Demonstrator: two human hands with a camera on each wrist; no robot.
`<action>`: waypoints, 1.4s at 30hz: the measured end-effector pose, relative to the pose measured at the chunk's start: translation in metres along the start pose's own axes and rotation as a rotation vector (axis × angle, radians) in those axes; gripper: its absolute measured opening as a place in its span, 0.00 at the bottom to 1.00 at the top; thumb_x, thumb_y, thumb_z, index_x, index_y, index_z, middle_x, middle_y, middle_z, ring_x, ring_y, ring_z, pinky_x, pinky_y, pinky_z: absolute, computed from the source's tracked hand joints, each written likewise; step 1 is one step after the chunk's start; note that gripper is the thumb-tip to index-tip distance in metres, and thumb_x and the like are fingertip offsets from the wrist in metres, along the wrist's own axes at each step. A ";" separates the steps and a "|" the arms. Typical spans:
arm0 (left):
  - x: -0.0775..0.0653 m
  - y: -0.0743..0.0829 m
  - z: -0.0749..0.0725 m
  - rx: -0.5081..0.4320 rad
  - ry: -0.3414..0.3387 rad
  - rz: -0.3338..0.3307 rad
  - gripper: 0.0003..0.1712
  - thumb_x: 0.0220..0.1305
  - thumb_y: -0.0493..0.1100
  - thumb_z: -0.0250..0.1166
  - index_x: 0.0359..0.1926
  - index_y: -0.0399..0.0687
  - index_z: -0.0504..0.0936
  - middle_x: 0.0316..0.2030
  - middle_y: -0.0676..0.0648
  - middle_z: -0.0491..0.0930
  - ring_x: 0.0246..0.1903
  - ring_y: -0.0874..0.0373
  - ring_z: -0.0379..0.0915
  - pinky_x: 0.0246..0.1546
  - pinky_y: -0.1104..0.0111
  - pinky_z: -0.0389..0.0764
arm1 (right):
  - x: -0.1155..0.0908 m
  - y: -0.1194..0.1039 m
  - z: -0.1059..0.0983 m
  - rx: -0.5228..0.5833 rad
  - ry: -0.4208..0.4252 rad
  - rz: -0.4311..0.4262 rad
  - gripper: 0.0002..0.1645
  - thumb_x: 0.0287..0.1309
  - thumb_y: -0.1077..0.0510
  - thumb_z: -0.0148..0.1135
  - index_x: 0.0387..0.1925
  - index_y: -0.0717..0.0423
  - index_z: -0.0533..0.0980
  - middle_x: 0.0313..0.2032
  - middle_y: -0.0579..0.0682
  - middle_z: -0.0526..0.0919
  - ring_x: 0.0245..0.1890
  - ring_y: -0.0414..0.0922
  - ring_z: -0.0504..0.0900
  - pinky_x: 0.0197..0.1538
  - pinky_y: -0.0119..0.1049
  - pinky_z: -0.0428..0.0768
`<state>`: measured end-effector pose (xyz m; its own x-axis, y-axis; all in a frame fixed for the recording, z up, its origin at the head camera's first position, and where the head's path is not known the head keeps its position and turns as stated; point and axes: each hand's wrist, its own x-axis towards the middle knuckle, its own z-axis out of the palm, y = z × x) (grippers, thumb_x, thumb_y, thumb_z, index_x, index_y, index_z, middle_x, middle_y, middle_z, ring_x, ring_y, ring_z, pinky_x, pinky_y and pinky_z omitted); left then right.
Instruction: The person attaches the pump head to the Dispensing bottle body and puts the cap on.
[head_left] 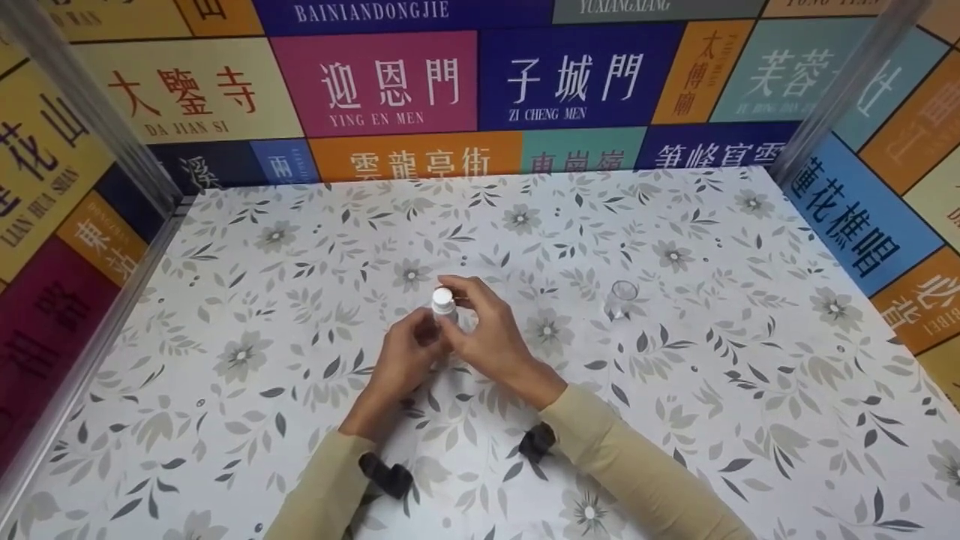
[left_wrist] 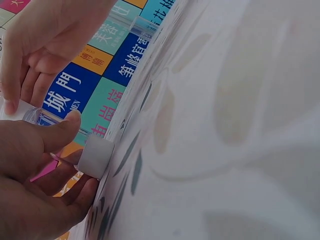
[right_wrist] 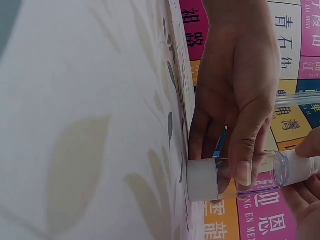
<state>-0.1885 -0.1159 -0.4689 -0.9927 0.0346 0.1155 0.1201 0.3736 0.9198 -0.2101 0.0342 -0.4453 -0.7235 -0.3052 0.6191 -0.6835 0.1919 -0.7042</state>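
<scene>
tan sleeves [head_left: 637,472] come nearest, reaching in from the lower edge. wall panels [head_left: 382,82], printed in coloured blocks, bound the back and sides. cloth [head_left: 187,300], pale and floral, covers the work surface; judged slightly risky, since it could ruck or slide under a twisting load and shift whatever stands on it. right hand [head_left: 487,326]: thumb and fingers pinch the white top [right_wrist: 296,167] of the bottle [head_left: 444,306]. left hand [head_left: 397,352]: thumb and fingers curled round the clear body [right_wrist: 265,172] below. wrist cameras [head_left: 386,474], black, sit low by the cuffs; could drag on the cloth if the wrists dropped. bottle is upright near the middle of the cloth, between both hands; contents, if any, cannot be told. main hazard: smooth walls. too light a left hold and the whole bottle would turn with the top; too hard a wrench and it could tip, or spill if filled. glass [head_left: 621,300], clear, stands to the right, well apart from the hands; easily overlooked against the print, so an outward swing of the right hand could knock it over. white base [right_wrist: 202,180] appears to rest on the cloth; its narrow footing would make a sideways push the likeliest cause of toppling.
</scene>
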 end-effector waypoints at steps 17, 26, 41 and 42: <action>0.002 0.001 0.000 0.028 -0.005 -0.010 0.11 0.60 0.32 0.69 0.44 0.41 0.82 0.40 0.41 0.85 0.42 0.51 0.80 0.46 0.62 0.82 | 0.000 -0.001 0.001 0.008 0.027 0.013 0.22 0.56 0.70 0.66 0.54 0.67 0.76 0.50 0.58 0.82 0.49 0.50 0.84 0.57 0.33 0.83; 0.001 0.001 0.000 0.038 -0.009 -0.025 0.15 0.59 0.32 0.69 0.48 0.41 0.82 0.47 0.40 0.85 0.49 0.49 0.82 0.54 0.57 0.83 | 0.000 -0.002 0.001 -0.017 0.042 0.015 0.24 0.55 0.69 0.68 0.54 0.66 0.76 0.49 0.57 0.82 0.50 0.49 0.84 0.57 0.39 0.84; 0.001 0.000 0.001 0.008 -0.013 -0.019 0.15 0.60 0.31 0.68 0.49 0.41 0.82 0.49 0.40 0.85 0.53 0.47 0.82 0.57 0.57 0.82 | 0.001 -0.003 -0.001 -0.015 0.032 -0.009 0.24 0.56 0.69 0.68 0.55 0.67 0.76 0.49 0.59 0.82 0.49 0.50 0.85 0.56 0.39 0.85; 0.002 0.000 0.001 0.011 -0.010 -0.018 0.15 0.59 0.31 0.68 0.49 0.41 0.82 0.49 0.39 0.85 0.53 0.47 0.82 0.57 0.57 0.82 | 0.001 -0.003 -0.001 -0.018 0.033 -0.007 0.24 0.56 0.68 0.69 0.55 0.67 0.76 0.49 0.59 0.82 0.49 0.49 0.85 0.56 0.39 0.84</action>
<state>-0.1901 -0.1152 -0.4688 -0.9948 0.0372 0.0947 0.1017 0.3844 0.9175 -0.2088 0.0339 -0.4421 -0.7214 -0.2757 0.6353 -0.6899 0.2064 -0.6939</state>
